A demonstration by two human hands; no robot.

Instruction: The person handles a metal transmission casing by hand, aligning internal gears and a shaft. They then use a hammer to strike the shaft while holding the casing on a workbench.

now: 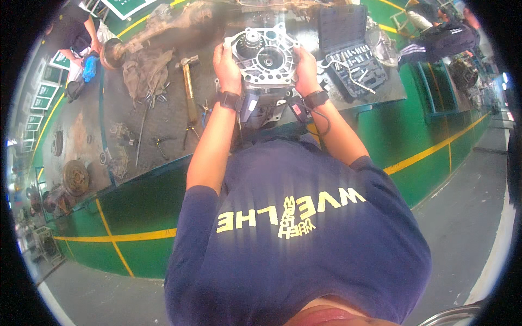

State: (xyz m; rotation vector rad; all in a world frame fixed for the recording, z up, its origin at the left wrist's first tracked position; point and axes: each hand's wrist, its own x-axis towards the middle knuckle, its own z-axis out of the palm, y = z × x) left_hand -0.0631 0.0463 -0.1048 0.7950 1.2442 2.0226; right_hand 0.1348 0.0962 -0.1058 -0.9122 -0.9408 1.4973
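A silver cast-metal gearbox housing cover (253, 77) is gripped between my two hands, with its gear and round bearing opening facing up. My left hand (225, 68) wraps its left rim, thumb along the edge. On the opposite rim, my right hand (306, 69) presses in with its fingers mostly behind the part. Directly under the cover sits a darker metal gearbox body (263, 106); whether the two touch, I cannot tell. Black straps with small devices are on both my wrists, and a dark cable loops by the right one.
An open socket tool case (348, 60) stands right of the housing. To the left lie a hammer (188, 92), a rag (145, 76), pliers (161, 145) and a metal disc (75, 177) on the dark workbench (122, 108). Other people stand at the far left and far right.
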